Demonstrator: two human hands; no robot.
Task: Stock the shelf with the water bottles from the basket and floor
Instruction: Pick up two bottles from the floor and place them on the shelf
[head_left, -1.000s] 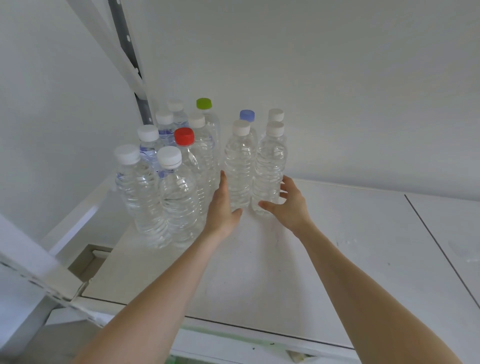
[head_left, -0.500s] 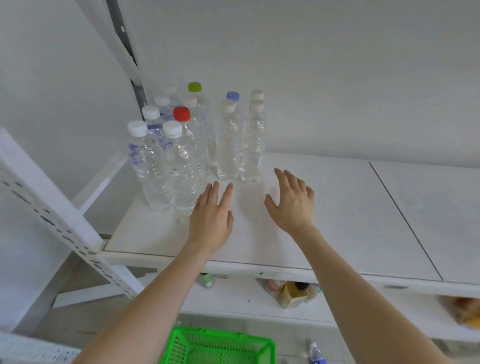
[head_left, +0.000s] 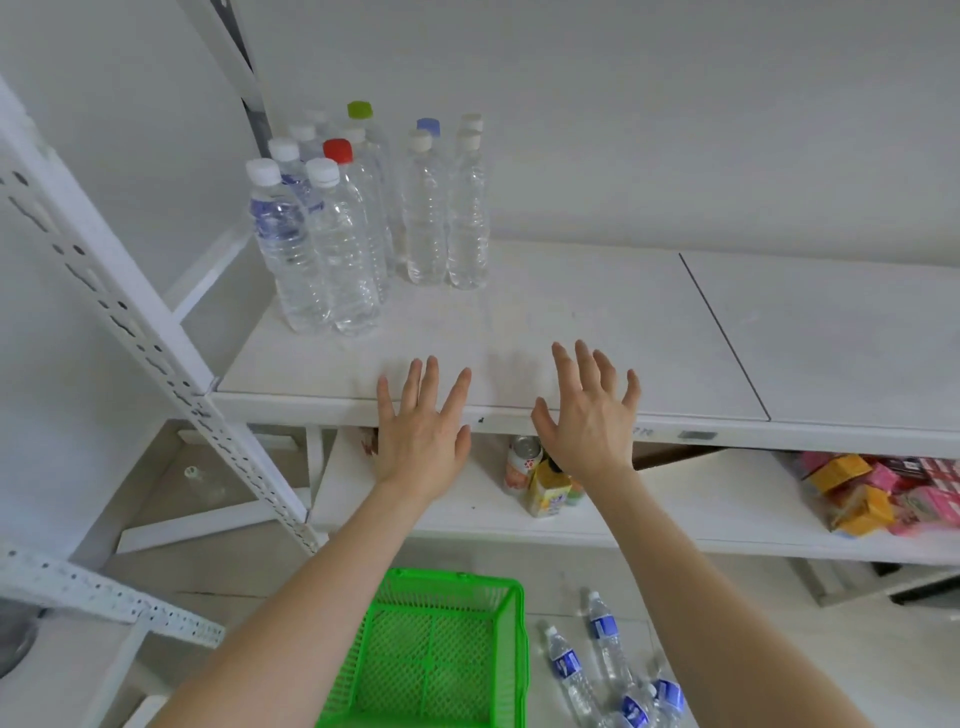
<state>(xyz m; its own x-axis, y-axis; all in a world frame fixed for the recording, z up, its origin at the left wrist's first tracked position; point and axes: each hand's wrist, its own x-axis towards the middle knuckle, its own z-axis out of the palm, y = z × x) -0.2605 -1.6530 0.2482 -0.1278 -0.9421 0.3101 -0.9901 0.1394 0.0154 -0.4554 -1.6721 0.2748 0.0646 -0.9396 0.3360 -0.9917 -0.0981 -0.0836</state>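
Several clear water bottles (head_left: 363, 218) stand upright in a cluster at the back left of the white shelf (head_left: 597, 332), most with white caps, one red, one green, one blue. My left hand (head_left: 423, 431) and my right hand (head_left: 587, 415) hover over the shelf's front edge, fingers spread, holding nothing. Below them the green basket (head_left: 441, 654) sits on the floor with no bottles showing in it. Several small blue-labelled bottles (head_left: 602, 660) lie on the floor to its right.
A perforated white upright (head_left: 140, 332) slants along the shelf's left end. The lower shelf (head_left: 675, 519) holds a can and a yellow carton (head_left: 545, 488) in the middle, and coloured boxes (head_left: 878, 493) at the right.
Both hands have let go of the two nearest right-hand bottles and drawn back to the shelf's front edge. My view has tilted down, bringing the basket and floor bottles into sight.
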